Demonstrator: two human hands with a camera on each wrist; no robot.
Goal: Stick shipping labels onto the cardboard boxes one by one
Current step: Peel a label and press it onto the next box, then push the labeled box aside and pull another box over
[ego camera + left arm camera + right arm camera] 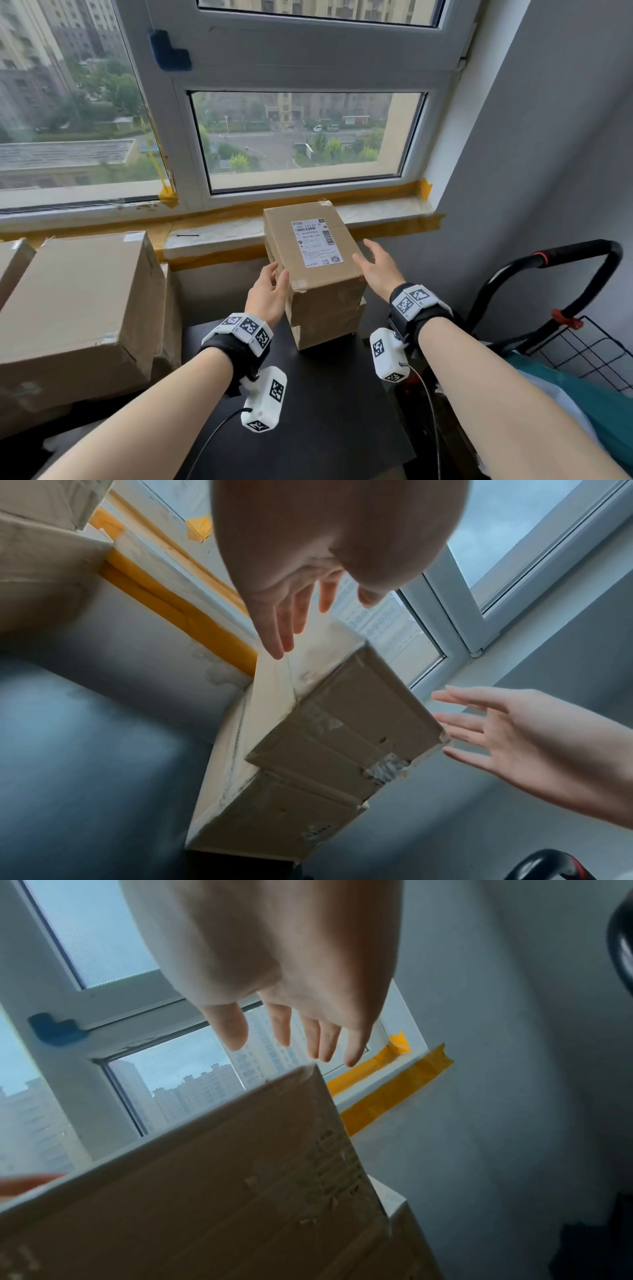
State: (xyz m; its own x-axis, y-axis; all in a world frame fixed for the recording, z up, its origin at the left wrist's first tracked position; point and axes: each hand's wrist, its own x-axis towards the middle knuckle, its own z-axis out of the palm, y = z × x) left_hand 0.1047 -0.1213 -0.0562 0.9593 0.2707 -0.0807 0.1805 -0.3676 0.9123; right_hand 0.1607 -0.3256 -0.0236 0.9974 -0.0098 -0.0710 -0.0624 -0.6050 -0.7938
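A brown cardboard box sits stacked on a second cardboard box, both on the dark worktop against the windowsill. The upper box is taped shut, its top face tilted slightly toward the window. A white shipping label with barcode and QR code lies flat on that face.
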